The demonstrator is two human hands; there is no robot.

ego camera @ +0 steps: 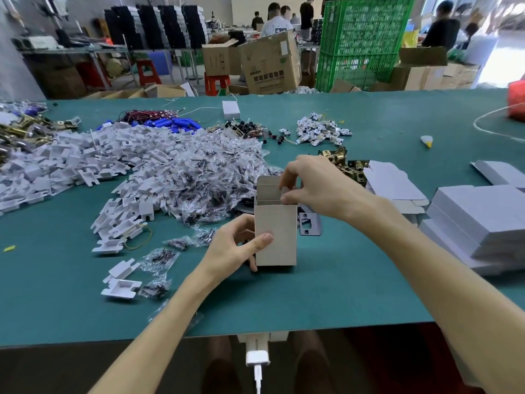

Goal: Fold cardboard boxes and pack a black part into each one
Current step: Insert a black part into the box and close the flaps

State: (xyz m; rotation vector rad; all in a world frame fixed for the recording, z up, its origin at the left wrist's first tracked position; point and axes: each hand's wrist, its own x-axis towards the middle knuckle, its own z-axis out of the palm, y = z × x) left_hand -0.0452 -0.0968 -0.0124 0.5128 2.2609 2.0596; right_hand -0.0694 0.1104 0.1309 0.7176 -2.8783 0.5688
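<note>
The left hand [233, 248] is gripping the small upright grey cardboard box [276, 234] by its side walls. The right hand [318, 186] is pinching its open top flap; it looks light and easily crushed.

Blue cylinders [173, 123] near red wires [142, 113]; 2 stacked green crates [363, 29] behind.

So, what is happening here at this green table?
A person is folding a small cardboard box, held upright at the green table. The left hand grips its lower part, and the right hand pinches a flap at its open top. Whether anything is inside yet cannot be seen. A stack of flat boxes lies on the right. Heaps of white plastic pieces and small clear bags lie on the left.
</note>
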